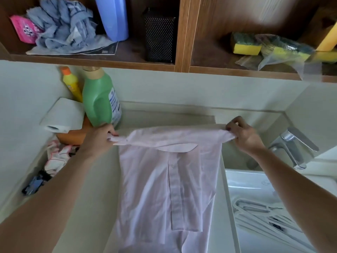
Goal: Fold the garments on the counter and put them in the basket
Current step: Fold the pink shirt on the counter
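One pink shirt (164, 189) lies flat on the worktop (99, 207). The left hand (99, 138) pinches its top left end, and the right hand (242, 136) pinches its top right end. The label on the one green bottle (98, 99) is too blurry to read.

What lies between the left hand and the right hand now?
In the head view, only the pale pink shirt: its top edge stretches from the left hand to the right hand, and each hand pinches one end.
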The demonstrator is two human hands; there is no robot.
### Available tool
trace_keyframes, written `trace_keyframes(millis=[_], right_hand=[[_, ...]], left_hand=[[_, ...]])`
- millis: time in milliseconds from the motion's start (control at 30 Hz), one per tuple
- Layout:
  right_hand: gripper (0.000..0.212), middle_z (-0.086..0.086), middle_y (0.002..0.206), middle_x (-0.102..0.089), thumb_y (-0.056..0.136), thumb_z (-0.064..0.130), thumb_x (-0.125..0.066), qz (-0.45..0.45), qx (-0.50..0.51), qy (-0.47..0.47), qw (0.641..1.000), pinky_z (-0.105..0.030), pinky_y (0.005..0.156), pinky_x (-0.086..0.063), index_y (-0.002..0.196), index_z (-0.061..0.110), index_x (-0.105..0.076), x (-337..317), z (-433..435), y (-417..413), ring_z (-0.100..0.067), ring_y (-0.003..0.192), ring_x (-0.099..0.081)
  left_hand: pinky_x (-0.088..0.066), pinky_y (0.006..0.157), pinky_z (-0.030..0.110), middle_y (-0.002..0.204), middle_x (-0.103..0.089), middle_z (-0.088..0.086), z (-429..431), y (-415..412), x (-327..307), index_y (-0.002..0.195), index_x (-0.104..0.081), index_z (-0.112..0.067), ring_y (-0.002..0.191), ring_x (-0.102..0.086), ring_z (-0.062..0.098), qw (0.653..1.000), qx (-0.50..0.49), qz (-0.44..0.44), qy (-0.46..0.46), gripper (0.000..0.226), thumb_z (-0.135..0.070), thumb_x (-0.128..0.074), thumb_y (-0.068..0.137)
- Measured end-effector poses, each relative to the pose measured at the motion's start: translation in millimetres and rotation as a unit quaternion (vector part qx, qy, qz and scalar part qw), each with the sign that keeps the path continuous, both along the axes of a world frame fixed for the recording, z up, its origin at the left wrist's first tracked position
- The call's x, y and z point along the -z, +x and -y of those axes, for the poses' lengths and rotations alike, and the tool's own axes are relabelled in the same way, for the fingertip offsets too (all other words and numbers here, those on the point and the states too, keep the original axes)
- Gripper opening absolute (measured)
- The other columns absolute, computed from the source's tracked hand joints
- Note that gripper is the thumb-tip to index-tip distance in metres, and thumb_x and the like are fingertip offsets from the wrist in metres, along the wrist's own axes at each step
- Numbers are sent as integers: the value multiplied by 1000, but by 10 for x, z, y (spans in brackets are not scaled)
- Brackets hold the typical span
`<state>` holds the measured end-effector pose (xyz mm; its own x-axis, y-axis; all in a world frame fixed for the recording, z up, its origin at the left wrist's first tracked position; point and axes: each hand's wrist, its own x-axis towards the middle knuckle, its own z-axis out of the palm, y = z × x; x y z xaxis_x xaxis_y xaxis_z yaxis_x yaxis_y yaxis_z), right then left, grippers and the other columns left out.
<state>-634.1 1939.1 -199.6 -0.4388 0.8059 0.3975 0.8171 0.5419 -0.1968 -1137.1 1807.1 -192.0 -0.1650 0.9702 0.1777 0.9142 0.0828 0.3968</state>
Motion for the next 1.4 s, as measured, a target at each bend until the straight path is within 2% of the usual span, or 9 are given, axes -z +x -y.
trace_keyframes(millis=[200,333,400,500,633,800,1067,1233,1400], right_hand=[[39,6,130,-37,78,9,-51,206,-70,-282,934,-41,88,-51,110,31,-54,625,369,246,-28,115,-54],[15,17,101,-49,80,33,-55,178,-74,-406,893,-22,80,-38,83,48,-54,317,356,163,-12,102,-50],[13,12,95,-61,95,41,-53,109,-27,-396,911,-22,76,-40,85,45,-60,255,282,130,-13,94,-58],[31,-3,118,-61,94,45,-59,30,110,-230,967,-33,85,-50,120,29,-62,330,164,-17,-24,103,-63],[72,-19,138,-45,91,59,-56,-64,298,-325,895,-47,99,-46,145,19,-31,481,10,-147,-40,122,-50],[25,-27,100,-66,100,32,-48,-116,243,-287,919,-34,68,-40,101,9,-58,623,1,-208,-44,93,-62],[49,-12,114,-65,92,47,-62,-187,293,-358,866,-36,88,-46,127,15,-53,708,96,24,-34,107,-61],[31,-7,76,-62,93,42,-48,-278,342,-229,868,-38,69,-52,86,14,-58,634,511,198,-33,76,-62],[49,-7,51,-63,92,44,-53,-186,169,-372,894,-28,53,-49,60,8,-63,571,1134,6,-21,46,-59]], left_hand=[[-41,70,18,94,-58,-8,613,42,552,80,-58,-38,89,-60,12,964,76,50,-249,42,2,-68,71],[-51,77,26,93,-69,-16,656,15,560,87,-70,-35,90,-64,4,954,-39,154,-254,23,-16,-59,86],[-53,80,36,91,-70,-13,584,37,519,93,-65,-35,88,-66,11,958,-96,188,-194,6,-38,-61,93],[-50,85,39,96,-66,-10,421,124,526,104,-61,-26,91,-63,16,951,-165,219,-147,40,-62,-63,86],[-39,60,32,71,-58,-2,235,349,578,73,-53,-20,69,-57,19,947,-179,200,-177,35,-48,-67,87],[-33,57,35,70,-55,9,165,375,679,73,-46,-9,69,-54,29,948,-240,172,-122,32,-27,-56,97],[-38,68,33,84,-59,-2,260,359,654,89,-56,-14,82,-56,23,941,-218,206,-157,30,-41,-68,90],[-40,63,32,66,-65,-1,538,459,517,71,-62,-14,73,-63,26,948,-229,185,-119,42,-51,-61,91],[-51,58,28,60,-72,6,865,736,578,68,-73,-6,58,-71,22,907,-147,287,-272,47,-50,-70,86]])
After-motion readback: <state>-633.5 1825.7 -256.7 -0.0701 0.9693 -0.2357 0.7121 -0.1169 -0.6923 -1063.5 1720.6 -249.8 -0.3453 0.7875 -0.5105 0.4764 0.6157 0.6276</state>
